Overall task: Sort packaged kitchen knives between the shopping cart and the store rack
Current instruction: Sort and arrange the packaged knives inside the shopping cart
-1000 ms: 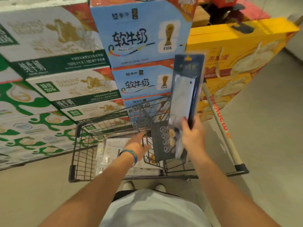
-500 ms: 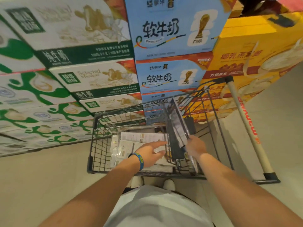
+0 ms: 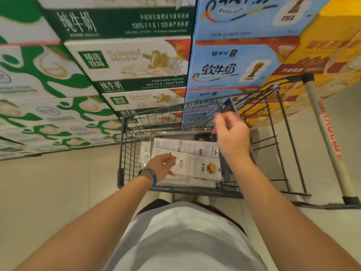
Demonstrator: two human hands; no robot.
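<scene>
The grey wire shopping cart stands right in front of me. Several white packaged knives lie flat in its basket. My left hand, with a blue wristband, curls its fingers round the left end of the top white package. My right hand pinches a dark blue knife package, which stands on edge along the basket's right side. Its top sticks out above my fingers and its lower part shows below my wrist. No store rack is in view.
Stacked milk cartons fill the space beyond the cart: green and white ones on the left, blue ones in the middle, yellow ones on the right. The cart's handle runs down the right. Pale floor lies on both sides.
My right hand has lowered the dark package from in front of the cartons into the basket. My left hand has slid onto the white packages and curled round one. The view has tilted down.
</scene>
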